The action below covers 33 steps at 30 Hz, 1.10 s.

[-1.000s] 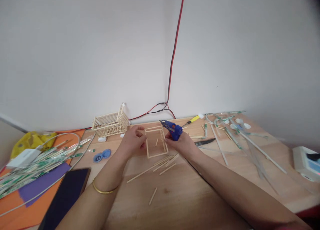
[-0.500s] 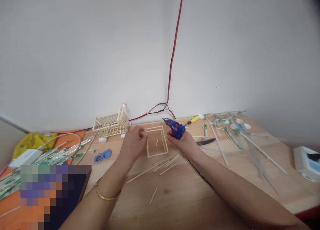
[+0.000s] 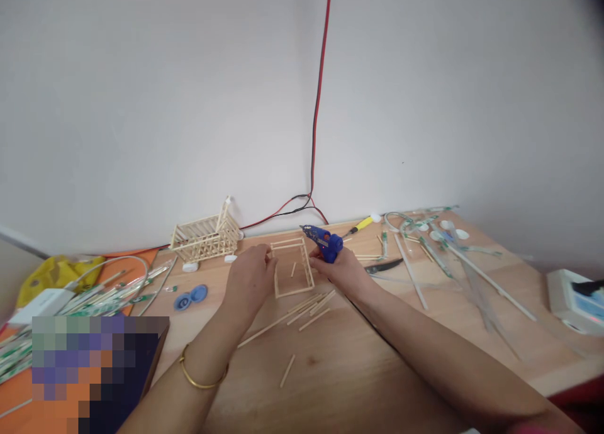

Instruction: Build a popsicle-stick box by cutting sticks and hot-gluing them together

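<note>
Frame [image 3: 295, 291] lies on worktop [image 3: 377, 333] between the hands; left hand [image 3: 250, 280] pinches its side, right hand [image 3: 342, 272] grips glue gun [image 3: 325, 240].

My left hand [image 3: 248, 283] and right hand [image 3: 342, 272] are bare, both forearms uncovered. A thin gold bangle [image 3: 202, 377] circles my left wrist (plain and smooth, a narrow band, sitting loosely).

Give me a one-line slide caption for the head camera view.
Right hand holds a blue glue gun beside a stick frame, left hand at its edge, on a cluttered wooden table.
</note>
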{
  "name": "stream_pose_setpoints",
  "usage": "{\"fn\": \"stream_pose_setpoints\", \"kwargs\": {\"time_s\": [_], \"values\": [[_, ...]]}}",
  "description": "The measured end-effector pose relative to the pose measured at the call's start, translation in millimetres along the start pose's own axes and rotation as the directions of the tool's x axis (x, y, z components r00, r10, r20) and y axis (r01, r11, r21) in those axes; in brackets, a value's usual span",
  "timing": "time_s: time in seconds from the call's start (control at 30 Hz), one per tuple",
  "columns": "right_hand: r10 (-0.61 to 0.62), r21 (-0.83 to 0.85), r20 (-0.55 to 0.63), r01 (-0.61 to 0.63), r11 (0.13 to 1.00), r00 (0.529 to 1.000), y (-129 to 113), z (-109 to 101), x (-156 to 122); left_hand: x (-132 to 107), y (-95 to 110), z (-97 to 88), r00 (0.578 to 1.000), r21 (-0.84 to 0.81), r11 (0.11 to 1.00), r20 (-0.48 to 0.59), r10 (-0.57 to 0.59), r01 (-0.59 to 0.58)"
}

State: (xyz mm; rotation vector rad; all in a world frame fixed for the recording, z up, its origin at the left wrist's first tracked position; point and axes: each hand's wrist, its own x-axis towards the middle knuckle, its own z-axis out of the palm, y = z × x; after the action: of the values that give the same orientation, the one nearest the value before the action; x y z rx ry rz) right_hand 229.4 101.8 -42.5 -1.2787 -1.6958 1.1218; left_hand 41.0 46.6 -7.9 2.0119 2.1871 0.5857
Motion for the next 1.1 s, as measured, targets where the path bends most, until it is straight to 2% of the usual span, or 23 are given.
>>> {"fn": "stream_pose_setpoints", "kwargs": {"time_s": [0.2, 0.47, 0.57, 0.67, 0.73, 0.8, 0.9, 0.97, 1.1], "values": [[0.029, -0.021, 0.035, -0.028, 0.999, 0.999, 0.2, -0.9, 0.0, 0.4, 0.0, -0.2, 1.000, -0.010, 1.000, 0.014, 0.008, -0.008], [0.028, -0.014, 0.022, -0.028, 1.000, 0.999, -0.4, -0.9, 1.6, 0.0, -0.8, 1.5, 1.000, -0.046, 0.999, 0.010, -0.008, 0.008], [0.003, -0.121, -0.027, -0.006, 0.993, 1.000, -5.8, -17.3, 0.7, 0.0, -2.2, 1.2, 0.999, -0.089, 0.995, -0.027, -0.037, 0.035], [-0.109, -0.366, -0.029, 0.091, 0.926, 0.994, -9.0, -46.7, -9.0, -1.5, -2.8, -4.4, 0.994, -0.075, 0.997, -0.107, -0.032, 0.024], [-0.204, -0.511, 0.031, 0.191, 0.838, 0.978, -6.8, -67.6, -22.2, -4.2, -1.6, -12.8, 0.988, -0.034, 0.999, -0.156, -0.003, -0.002], [-0.248, -0.586, 0.139, 0.281, 0.760, 0.959, -0.3, -85.0, -40.1, -8.4, 1.2, -23.9, 0.984, 0.000, 0.999, -0.173, 0.041, -0.042], [-0.204, -0.604, 0.298, 0.350, 0.716, 0.933, 13.2, -100.8, -70.9, -17.4, 7.2, -39.1, 0.991, 0.025, 0.995, -0.098, 0.096, -0.094], [-0.171, -0.595, 0.354, 0.363, 0.718, 0.919, 20.4, -104.7, -90.0, -25.2, 11.4, -43.6, 0.994, 0.051, 0.993, 0.010, 0.105, -0.105], [-0.171, -0.564, 0.386, 0.379, 0.734, 0.906, 25.0, -103.1, -113.6, -44.9, 14.8, -31.9, 0.967, 0.115, 0.987, 0.239, 0.085, -0.115]]}}
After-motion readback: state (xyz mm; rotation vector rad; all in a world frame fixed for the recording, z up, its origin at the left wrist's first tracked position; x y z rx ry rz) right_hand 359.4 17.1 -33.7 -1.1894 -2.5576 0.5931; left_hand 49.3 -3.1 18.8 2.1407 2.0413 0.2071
